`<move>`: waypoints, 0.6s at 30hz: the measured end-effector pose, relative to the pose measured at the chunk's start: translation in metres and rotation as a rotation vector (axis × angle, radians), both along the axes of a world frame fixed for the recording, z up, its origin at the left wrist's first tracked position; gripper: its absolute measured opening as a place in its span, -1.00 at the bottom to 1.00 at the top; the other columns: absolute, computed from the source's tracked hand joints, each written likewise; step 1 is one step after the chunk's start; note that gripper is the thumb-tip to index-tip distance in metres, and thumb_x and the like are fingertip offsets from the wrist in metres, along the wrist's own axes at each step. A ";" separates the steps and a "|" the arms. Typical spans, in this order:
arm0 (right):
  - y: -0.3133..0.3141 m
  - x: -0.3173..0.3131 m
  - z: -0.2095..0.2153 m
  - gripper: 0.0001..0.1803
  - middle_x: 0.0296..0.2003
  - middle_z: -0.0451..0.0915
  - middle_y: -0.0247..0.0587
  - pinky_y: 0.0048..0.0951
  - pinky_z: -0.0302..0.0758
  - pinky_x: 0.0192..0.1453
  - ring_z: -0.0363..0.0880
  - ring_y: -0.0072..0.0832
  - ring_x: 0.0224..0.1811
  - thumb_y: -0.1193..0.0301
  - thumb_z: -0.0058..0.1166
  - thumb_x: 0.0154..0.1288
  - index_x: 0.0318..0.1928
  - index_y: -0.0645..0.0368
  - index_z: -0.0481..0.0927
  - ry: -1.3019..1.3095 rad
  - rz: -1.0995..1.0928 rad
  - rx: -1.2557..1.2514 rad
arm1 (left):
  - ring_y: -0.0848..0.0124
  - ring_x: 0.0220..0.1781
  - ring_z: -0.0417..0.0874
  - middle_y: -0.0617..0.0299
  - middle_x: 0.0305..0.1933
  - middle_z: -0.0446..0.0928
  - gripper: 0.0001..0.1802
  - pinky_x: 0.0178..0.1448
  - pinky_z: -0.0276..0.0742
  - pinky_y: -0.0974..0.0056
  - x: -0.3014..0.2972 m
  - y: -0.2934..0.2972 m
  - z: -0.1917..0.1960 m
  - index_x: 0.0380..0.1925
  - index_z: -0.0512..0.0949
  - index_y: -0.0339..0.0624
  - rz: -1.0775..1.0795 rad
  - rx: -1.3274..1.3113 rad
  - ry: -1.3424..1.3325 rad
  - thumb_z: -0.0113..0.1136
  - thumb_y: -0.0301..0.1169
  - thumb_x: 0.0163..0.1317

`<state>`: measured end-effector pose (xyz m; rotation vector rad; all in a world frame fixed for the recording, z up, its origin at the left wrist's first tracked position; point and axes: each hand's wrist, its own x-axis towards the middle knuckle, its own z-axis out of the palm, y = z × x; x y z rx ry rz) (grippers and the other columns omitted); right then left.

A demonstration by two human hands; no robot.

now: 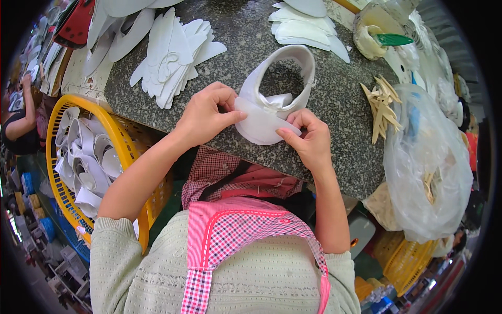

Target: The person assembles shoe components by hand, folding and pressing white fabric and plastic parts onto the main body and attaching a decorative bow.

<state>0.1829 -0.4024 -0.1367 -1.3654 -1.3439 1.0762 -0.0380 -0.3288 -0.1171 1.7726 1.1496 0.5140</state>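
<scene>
White shoe upper (253,83) at upper centre of frame, over speckled desk (348,110). Left hand (209,112) pinches left edge of its toe piece (260,124); right hand (312,137) pinches right edge. Judged light, pliable, prone to creasing; grip best at opposite edges, thumbs on top.

Pale green knit sweater (251,277), pink checked apron (235,235).
</scene>
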 end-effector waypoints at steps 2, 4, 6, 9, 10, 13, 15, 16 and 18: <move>0.003 -0.004 0.005 -0.73 -0.55 0.46 -0.22 -0.46 0.38 -0.42 0.44 -0.42 -0.54 0.44 0.28 -0.07 -0.56 0.25 0.40 -0.323 -0.025 -0.002 | 0.38 -0.39 0.45 0.20 -0.32 0.42 -0.71 -0.32 0.36 0.35 0.002 0.001 -0.001 -0.59 0.41 -0.24 -0.008 0.237 0.133 0.35 -0.35 -0.08; 0.009 -0.010 0.013 -0.72 -0.55 0.46 -0.16 -0.37 0.39 -0.40 0.46 -0.31 -0.52 0.41 0.28 -0.08 -0.55 0.26 0.41 -0.449 -0.023 -0.013 | 0.28 -0.42 0.45 0.16 -0.39 0.39 -0.68 -0.33 0.37 0.31 -0.002 0.008 0.004 -0.59 0.39 -0.24 -0.013 0.476 0.269 0.37 -0.35 -0.12; 0.012 -0.011 0.016 -0.72 -0.55 0.45 -0.11 -0.29 0.40 -0.38 0.48 -0.20 -0.50 0.38 0.27 -0.09 -0.54 0.26 0.42 -0.589 -0.040 -0.027 | 0.12 -0.38 0.47 0.11 -0.51 0.32 -0.61 -0.29 0.42 0.22 -0.011 0.028 0.012 -0.55 0.36 -0.23 0.089 0.677 0.460 0.41 -0.30 -0.21; 0.016 -0.011 0.013 -0.72 -0.53 0.48 -0.07 -0.18 0.40 -0.33 0.51 -0.12 -0.43 0.36 0.25 -0.08 -0.55 0.25 0.42 -0.661 -0.002 -0.034 | 0.17 -0.14 0.50 0.12 -0.24 0.46 -0.54 -0.10 0.39 0.15 -0.010 -0.004 0.012 -0.28 0.45 -0.17 -0.127 0.821 0.317 0.38 -0.22 -0.18; 0.017 -0.011 0.011 -0.72 -0.53 0.48 -0.07 -0.18 0.40 -0.33 0.51 -0.12 -0.43 0.36 0.25 -0.08 -0.55 0.25 0.42 -0.661 -0.003 -0.035 | 0.17 0.04 0.49 0.10 -0.08 0.50 -0.47 0.05 0.38 0.07 -0.008 -0.015 0.010 -0.14 0.48 -0.12 -0.349 0.877 0.156 0.34 -0.12 -0.13; 0.016 -0.009 0.013 -0.63 -0.52 0.48 -0.08 -0.20 0.42 -0.39 0.53 -0.13 -0.45 0.23 0.28 -0.07 -0.52 0.24 0.42 -0.739 0.011 0.010 | 0.22 0.34 0.24 0.12 0.22 0.34 -0.29 0.29 0.11 -0.13 -0.007 -0.029 -0.001 0.12 0.40 0.00 -0.491 0.750 0.434 0.19 0.07 -0.04; 0.013 -0.005 0.014 -0.53 -0.54 0.50 -0.12 -0.22 0.43 -0.46 0.55 -0.16 -0.49 0.04 0.26 -0.09 -0.49 0.20 0.42 -1.005 -0.114 0.058 | 0.23 0.36 0.20 0.15 0.24 0.32 -0.32 0.31 0.05 -0.18 -0.007 -0.026 0.003 0.14 0.38 0.03 -0.515 0.700 0.450 0.09 0.09 0.04; 0.013 -0.004 0.011 -0.53 -0.54 0.50 -0.12 -0.22 0.43 -0.46 0.55 -0.16 -0.49 0.04 0.26 -0.09 -0.49 0.20 0.42 -1.008 -0.119 0.059 | 0.23 0.39 0.15 0.17 0.26 0.30 -0.35 0.33 0.00 -0.23 -0.007 -0.022 0.006 0.16 0.36 0.05 -0.534 0.649 0.470 -0.01 0.12 0.13; 0.014 0.002 0.007 -0.46 -0.56 0.52 -0.18 -0.24 0.44 -0.51 0.56 -0.19 -0.52 -0.09 0.20 -0.13 -0.47 0.16 0.43 -1.075 -0.169 0.028 | 0.23 0.33 0.25 0.13 0.20 0.37 -0.45 0.30 0.15 -0.10 -0.007 0.003 0.014 0.11 0.41 0.01 -0.579 0.356 0.372 0.06 -0.01 0.17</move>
